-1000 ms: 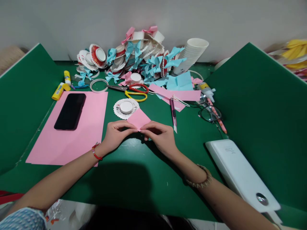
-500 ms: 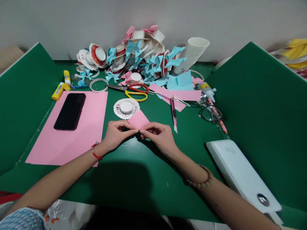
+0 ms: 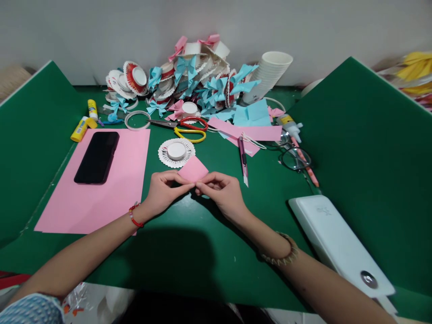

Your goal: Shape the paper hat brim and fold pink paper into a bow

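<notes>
A small square of pink paper (image 3: 193, 169), one corner pointing away from me, is pinched along its near edge by both hands. My left hand (image 3: 165, 191) is closed on its left side, thumb and forefinger together. From the right, my right hand (image 3: 223, 192) pinches it too, and the fingertips of both hands almost meet. Just beyond the paper lies a white scalloped paper disc with a raised round centre (image 3: 176, 152). Scissors (image 3: 191, 129) with one red and one yellow handle rest behind it. To the right lies a craft knife (image 3: 243, 161), blade towards me.
Pink sheets (image 3: 101, 207) lie at left under a black phone (image 3: 97, 157). Glue sticks (image 3: 80, 129), a tape roll (image 3: 137, 120), glasses (image 3: 295, 159) and a white power bank (image 3: 340, 245) lie around. Paper crafts with bows (image 3: 185, 69) and stacked cups (image 3: 270, 74) stand behind. Green panels (image 3: 378, 157) flank the table.
Both hands keep the same pinch on the pink paper. The whole view has shifted very slightly; nothing on the table has visibly moved.
</notes>
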`<action>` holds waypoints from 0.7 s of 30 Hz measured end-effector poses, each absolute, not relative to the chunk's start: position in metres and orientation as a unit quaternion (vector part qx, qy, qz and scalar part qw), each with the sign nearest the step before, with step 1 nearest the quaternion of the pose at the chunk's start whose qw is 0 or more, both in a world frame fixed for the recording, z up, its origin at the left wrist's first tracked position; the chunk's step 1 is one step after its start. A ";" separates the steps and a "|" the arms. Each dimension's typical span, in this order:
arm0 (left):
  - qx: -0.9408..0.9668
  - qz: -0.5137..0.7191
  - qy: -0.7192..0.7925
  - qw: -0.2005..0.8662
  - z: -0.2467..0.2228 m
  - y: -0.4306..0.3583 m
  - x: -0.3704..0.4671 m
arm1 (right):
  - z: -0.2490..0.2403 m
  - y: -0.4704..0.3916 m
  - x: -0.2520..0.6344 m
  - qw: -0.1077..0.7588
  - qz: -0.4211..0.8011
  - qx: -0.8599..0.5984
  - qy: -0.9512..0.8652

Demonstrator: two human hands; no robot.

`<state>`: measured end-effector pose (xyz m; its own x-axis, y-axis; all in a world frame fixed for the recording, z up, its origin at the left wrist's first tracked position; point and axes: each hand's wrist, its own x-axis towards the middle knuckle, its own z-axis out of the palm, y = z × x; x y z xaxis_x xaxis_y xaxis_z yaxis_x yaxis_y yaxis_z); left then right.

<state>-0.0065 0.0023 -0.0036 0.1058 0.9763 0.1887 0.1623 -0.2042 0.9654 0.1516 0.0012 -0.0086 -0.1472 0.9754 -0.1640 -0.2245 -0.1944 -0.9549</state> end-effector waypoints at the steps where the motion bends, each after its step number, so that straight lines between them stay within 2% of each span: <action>1: 0.610 0.479 0.465 0.427 -0.004 0.002 -0.007 | -0.008 0.001 0.151 0.476 0.631 -0.448 -0.419; 21: 0.576 0.470 0.505 0.438 -0.006 0.001 -0.005 | -0.010 0.001 0.149 0.501 0.601 -0.456 -0.424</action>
